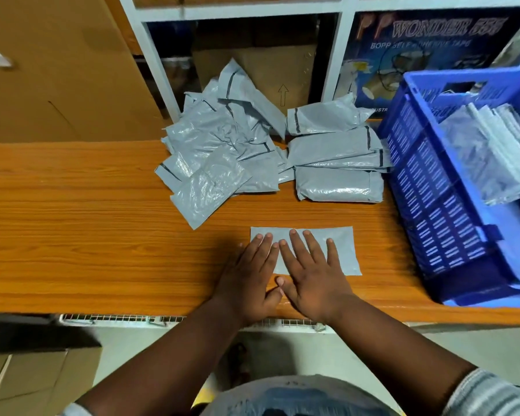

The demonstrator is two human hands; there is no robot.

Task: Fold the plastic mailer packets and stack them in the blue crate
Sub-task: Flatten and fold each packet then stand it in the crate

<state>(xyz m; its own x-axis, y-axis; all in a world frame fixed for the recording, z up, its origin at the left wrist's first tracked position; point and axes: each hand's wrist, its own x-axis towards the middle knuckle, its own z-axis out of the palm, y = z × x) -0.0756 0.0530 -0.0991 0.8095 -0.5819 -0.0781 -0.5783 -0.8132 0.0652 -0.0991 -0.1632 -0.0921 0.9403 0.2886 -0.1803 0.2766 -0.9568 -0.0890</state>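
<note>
Head view: nearest the camera, two bare forearms reach forward over the front edge of a wooden table (72, 223), and a striped sleeve (490, 394) shows at the lower right. Both hands lie flat, palms down, side by side with their thumbs touching. The left hand (249, 277) has its fingers straight and close together, their tips resting on the left part of a flat grey mailer (339, 250). The right hand (309, 274) is spread wide, its straight fingers pressing on the middle of the same mailer; neither hand grips anything. The mailer lies flat on the table near the front edge, its right part uncovered. Further back on the table, a loose pile of mailers (216, 151) sits in a crumpled heap to the left, and just beside it on the right is a neater stack of mailers (336, 166). On the right end of the table stands the blue crate (433, 205), tilted in this wide view, with folded mailers (493, 151) leaning in a row inside it. Behind the table, a white shelf frame (153, 64) holds a brown carton (270, 73) and a printed tape box (427, 46)
</note>
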